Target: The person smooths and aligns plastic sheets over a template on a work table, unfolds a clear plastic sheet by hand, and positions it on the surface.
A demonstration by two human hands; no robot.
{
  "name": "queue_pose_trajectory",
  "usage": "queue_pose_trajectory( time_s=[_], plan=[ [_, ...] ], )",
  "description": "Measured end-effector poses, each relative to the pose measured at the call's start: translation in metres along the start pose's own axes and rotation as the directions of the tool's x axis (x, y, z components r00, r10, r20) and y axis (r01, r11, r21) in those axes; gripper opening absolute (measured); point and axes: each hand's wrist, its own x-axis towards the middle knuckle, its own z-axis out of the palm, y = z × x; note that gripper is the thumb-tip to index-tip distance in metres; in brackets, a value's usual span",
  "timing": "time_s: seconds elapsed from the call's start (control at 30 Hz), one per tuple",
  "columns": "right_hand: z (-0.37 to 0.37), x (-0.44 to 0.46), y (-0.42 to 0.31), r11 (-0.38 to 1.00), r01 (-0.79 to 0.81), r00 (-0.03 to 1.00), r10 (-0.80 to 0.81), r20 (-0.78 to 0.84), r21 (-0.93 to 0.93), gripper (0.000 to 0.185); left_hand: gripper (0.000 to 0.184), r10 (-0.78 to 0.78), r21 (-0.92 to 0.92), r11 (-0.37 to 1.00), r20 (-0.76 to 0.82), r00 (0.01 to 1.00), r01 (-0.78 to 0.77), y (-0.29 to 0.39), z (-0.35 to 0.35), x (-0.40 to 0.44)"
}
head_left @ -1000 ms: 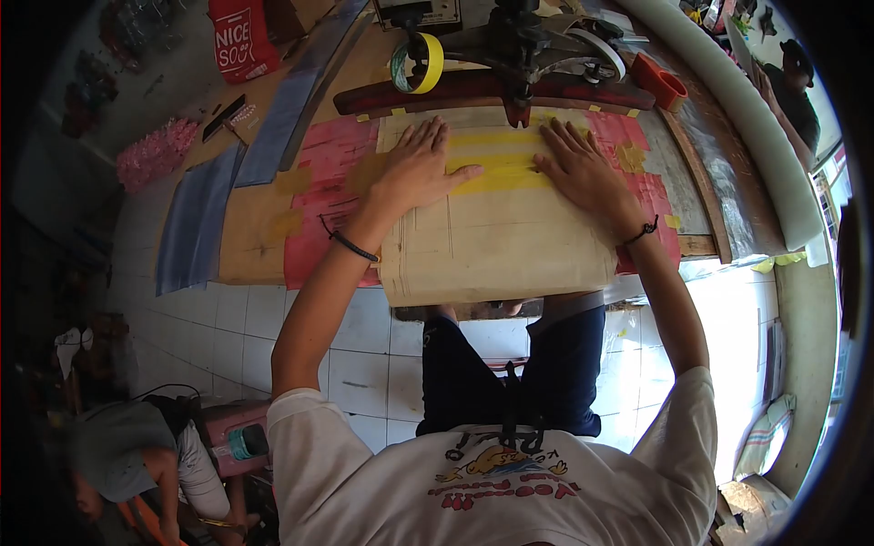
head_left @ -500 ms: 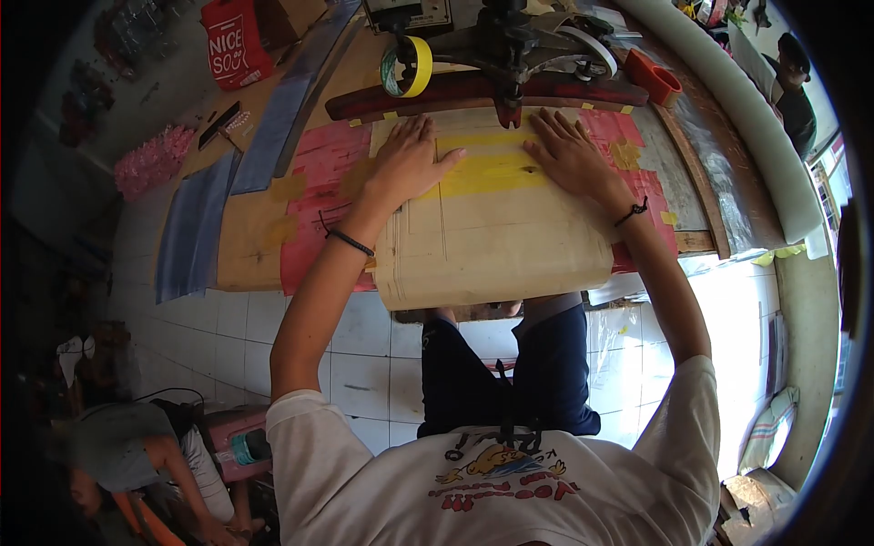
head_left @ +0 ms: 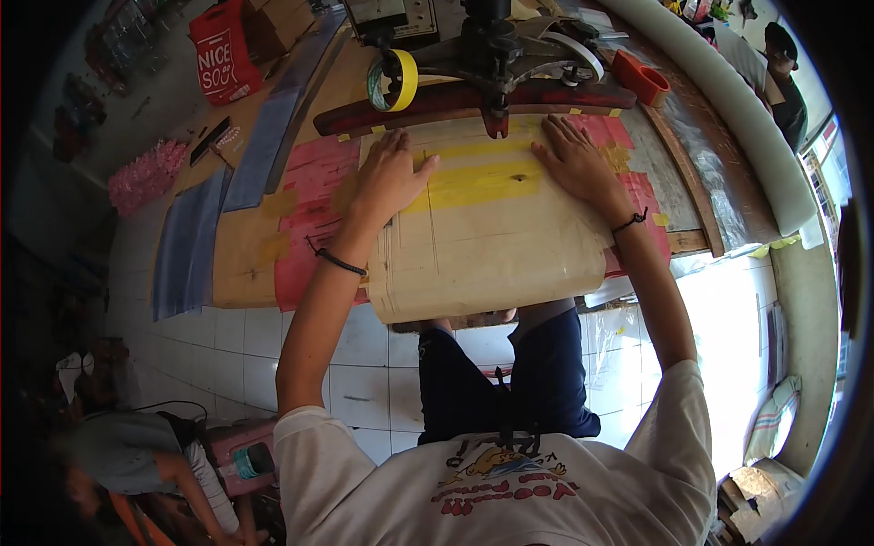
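Here, a tan sheet was spread on the table, with the left hand and the right hand laid palm down upon it.
Nearest, a white printed shirt and dark shorts were seen below the sheet's near edge, which was extended past the table's edge. Farther in, the left hand was placed along the sheet's left side, thumb spread inward, and the right hand along its right side; each grip was flattened and unclosed, with nothing grasped. Between them, yellow strips were stretched across the sheet, and red sheeting was exposed at both sides. Beyond the fingertips, a dark red bar was set crosswise, with a roll of yellow tape seen at its left part and an orange-red holder near its right end. Farthest, a red bag was seen at upper left, another person at upper right.
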Motion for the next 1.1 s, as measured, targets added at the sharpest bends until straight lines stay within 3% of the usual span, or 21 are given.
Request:
queue_pose_trajectory(
  time_s=[0.23,0.33,0.43,0.57,0.63,0.77,1.1],
  plan=[
    [-0.005,0.000,-0.002,0.999,-0.006,1.000,0.006,0.010,0.037,0.066,0.070,-0.015,0.040,0.999,0.004,1.000,0.015,0.002,0.002,-0.001],
    [-0.010,-0.004,0.009,0.989,0.118,0.993,-0.120,0.017,0.090,0.062,0.067,-0.023,0.060,0.998,0.016,1.000,0.022,0.005,-0.006,-0.005],
    [-0.025,-0.026,0.012,0.990,0.123,0.991,-0.126,0.042,0.069,0.056,0.064,-0.025,0.089,0.996,0.022,0.999,0.023,0.003,-0.008,-0.004],
    [-0.039,-0.058,0.000,0.982,0.077,0.996,-0.083,0.031,0.175,0.050,0.061,-0.046,0.071,0.997,0.034,0.998,0.044,0.003,-0.006,-0.003],
    [-0.036,-0.063,-0.001,0.979,0.113,0.993,-0.109,-0.037,0.168,0.047,0.061,-0.042,0.113,0.993,0.097,0.994,0.031,0.004,-0.016,-0.015],
    [-0.043,-0.064,-0.005,0.931,0.017,0.999,0.001,-0.050,0.364,0.041,0.064,0.007,0.086,0.996,0.230,0.973,-0.028,0.025,-0.055,-0.068],
    [-0.044,-0.064,-0.009,0.922,0.053,0.994,-0.011,-0.109,0.384,0.033,0.066,0.024,-0.091,0.996,0.077,0.997,-0.017,0.044,-0.044,-0.123]
  ],
)
